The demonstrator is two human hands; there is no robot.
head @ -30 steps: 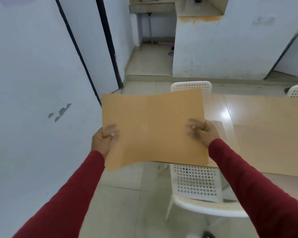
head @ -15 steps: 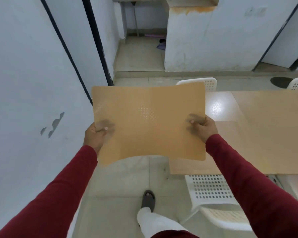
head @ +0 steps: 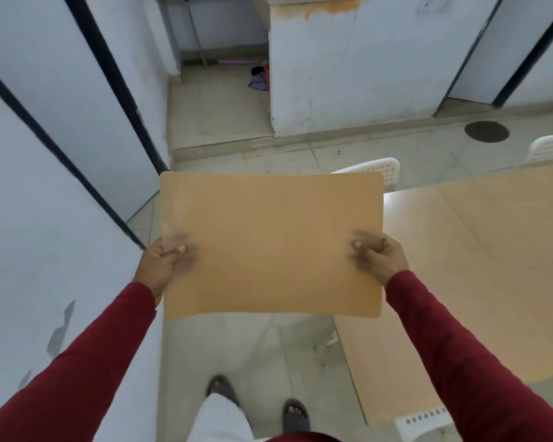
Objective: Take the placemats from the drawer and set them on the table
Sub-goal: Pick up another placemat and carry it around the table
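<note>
Nearest the camera, below the hands: two feet in dark sandals [head: 296, 414] on pale floor tiles, light trousers, dark red sleeves [head: 454, 339] running up to both hands.

Left hand [head: 158, 266] pinches the left short edge of the flat tan rectangular placemat with rounded corners [head: 270, 244], thumb on top, fingers curled under. Right hand [head: 382, 258] pinches the right short edge the same way. Both grasping the mat, neither free. Mat is in the air between the hands, roughly level, near edge sagging a bit, long axis running hand to hand. It is over the floor; only its right edge overlaps the table in view, and contact cannot be told, it looks clear of it.

Key relation: the light wood-look rectangular table [head: 479, 275] lies right of the right hand and stretches away beyond it. Right hand is the nearer one, just at the table's left edge; left hand is well apart from it. My read: the mat has to travel rightward, with the right hand leading. A second tan placemat [head: 517, 218] seems laid on the table beyond the right hand, edges hard to separate from the tabletop.

Beyond the hands: white perforated plastic chairs [head: 387, 169], white walls, dark door frames, round floor drain [head: 486, 131].

No brand, label or readable writing anywhere.
</note>
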